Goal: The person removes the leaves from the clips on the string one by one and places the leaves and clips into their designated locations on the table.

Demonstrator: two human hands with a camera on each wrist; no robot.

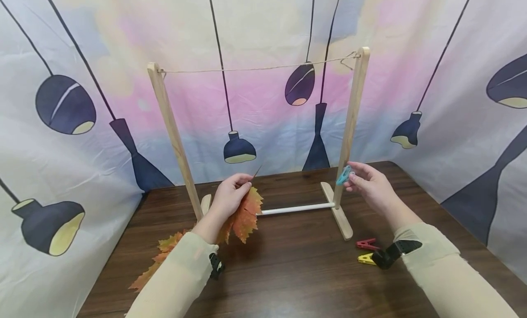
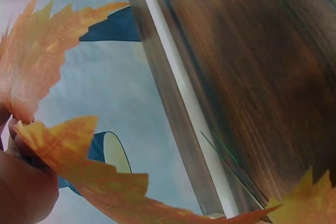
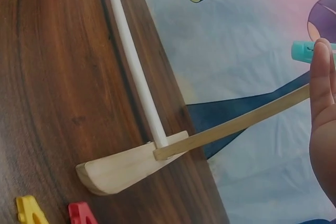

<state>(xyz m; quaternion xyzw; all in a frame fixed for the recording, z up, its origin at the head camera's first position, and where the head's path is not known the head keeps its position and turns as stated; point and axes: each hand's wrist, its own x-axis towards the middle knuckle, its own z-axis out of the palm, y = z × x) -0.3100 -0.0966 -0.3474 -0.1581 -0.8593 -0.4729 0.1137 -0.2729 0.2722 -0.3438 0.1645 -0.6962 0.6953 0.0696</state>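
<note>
My left hand (image 1: 228,198) pinches an orange maple leaf (image 1: 248,213) by its stem end, lifted over the table in front of the rack. In the left wrist view, orange leaves (image 2: 113,187) hang around the fingertips. A teal clothespin (image 1: 344,175) is held between the thumb and fingers of my right hand (image 1: 372,187), close to the rack's right post (image 1: 353,112). The wooden rack carries a thin string (image 1: 255,69) tied between the tops of its two posts, above both hands.
More orange leaves (image 1: 154,263) lie on the table at left, partly behind the left forearm. A red clothespin (image 1: 366,244) and a yellow clothespin (image 1: 365,259) lie by the right wrist. A white rod (image 1: 298,209) joins the rack's feet. Patterned cloth (image 1: 263,116) surrounds the dark table (image 1: 288,272).
</note>
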